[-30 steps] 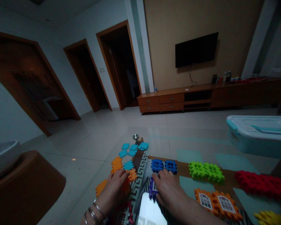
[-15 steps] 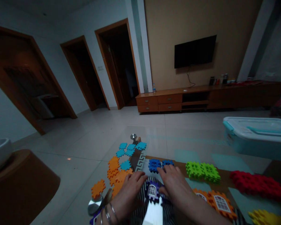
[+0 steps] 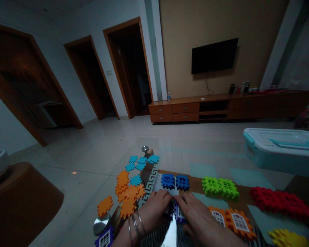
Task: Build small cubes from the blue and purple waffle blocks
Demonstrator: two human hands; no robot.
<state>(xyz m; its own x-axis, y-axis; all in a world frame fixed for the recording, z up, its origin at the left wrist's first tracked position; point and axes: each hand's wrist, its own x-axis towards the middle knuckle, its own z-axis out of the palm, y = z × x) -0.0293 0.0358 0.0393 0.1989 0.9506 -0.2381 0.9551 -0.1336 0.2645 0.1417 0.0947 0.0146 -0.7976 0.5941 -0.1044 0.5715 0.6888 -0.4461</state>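
My left hand point(image 3: 157, 206), with bangles on its wrist, and my right hand point(image 3: 193, 211) meet at the near edge of the glass table. Both have their fingers closed on purple interlocking tiles point(image 3: 179, 216) with white window grids; the fingers cover much of them. A narrow bright white piece point(image 3: 171, 231) shows just below the tiles, its kind unclear. Beyond my fingers lie two blue window tiles point(image 3: 168, 181) side by side. Orange window tiles point(image 3: 239, 223) lie by my right forearm, and another purple tile point(image 3: 104, 237) lies left of my left wrist.
Plain orange tiles point(image 3: 128, 193) and light-blue tiles point(image 3: 142, 161) lie along the table's left side. To the right are green tiles point(image 3: 220, 187), red tiles point(image 3: 280, 202), yellow tiles point(image 3: 288, 238) and a lidded teal box point(image 3: 278, 154). A round brown stool point(image 3: 23, 199) stands at left.
My hands have drawn together around the purple tiles, which have turned and are more covered. My right hand has moved down off the blue tiles, leaving both visible.
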